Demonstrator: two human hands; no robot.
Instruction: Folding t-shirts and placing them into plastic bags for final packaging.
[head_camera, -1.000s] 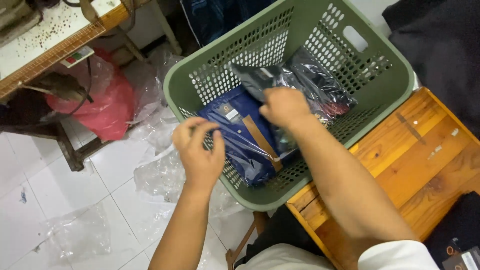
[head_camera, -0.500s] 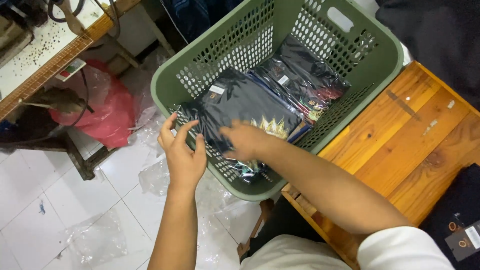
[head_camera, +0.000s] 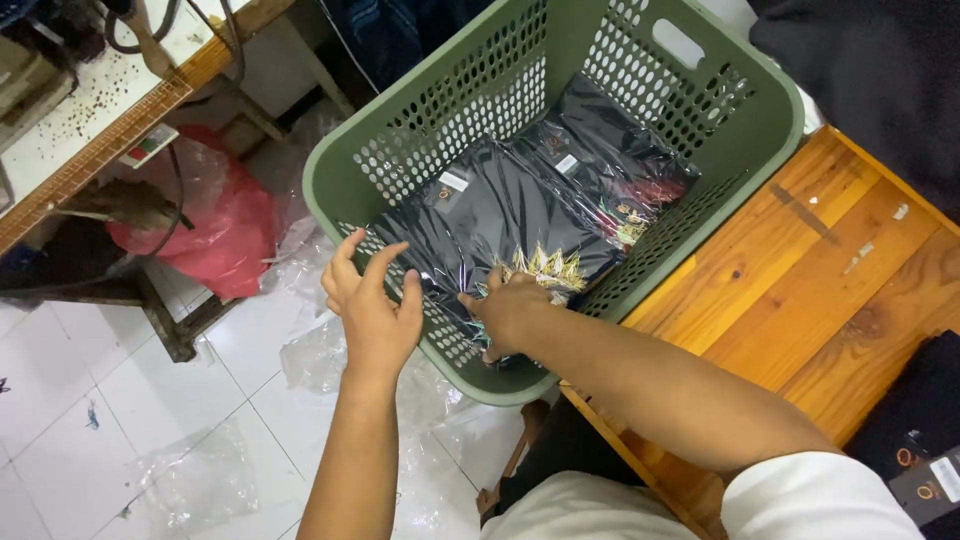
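Packed dark garment (head_camera: 500, 215), in a clear plastic bag, is lying flat in the green laundry basket (head_camera: 440, 70), on top of another bagged dark garment (head_camera: 620, 150) toward the far right wall. Basket sits partly on the wooden tabletop (head_camera: 820, 290), with its near-left corner overhanging the tiled floor (head_camera: 60, 400).

Right hand (head_camera: 510, 310): inside the basket at the near edge of the top pack, fingers curled onto the bag near the gold print. Looks like a press or light pinch; can't tell if it really grips.

Left hand (head_camera: 370, 305): open, fingers spread, holding nothing, outside the near-left rim and just touching or grazing it.

To do this well, I'd judge:
- flatten the pack with the palm, don't pinch; the slick bag slides and creases
- square its edges to the basket walls so the stack stays level
- steady the rim with the left hand, given the overhang
- keep loose plastic wrap (head_camera: 190, 480) on the floor out from underfoot
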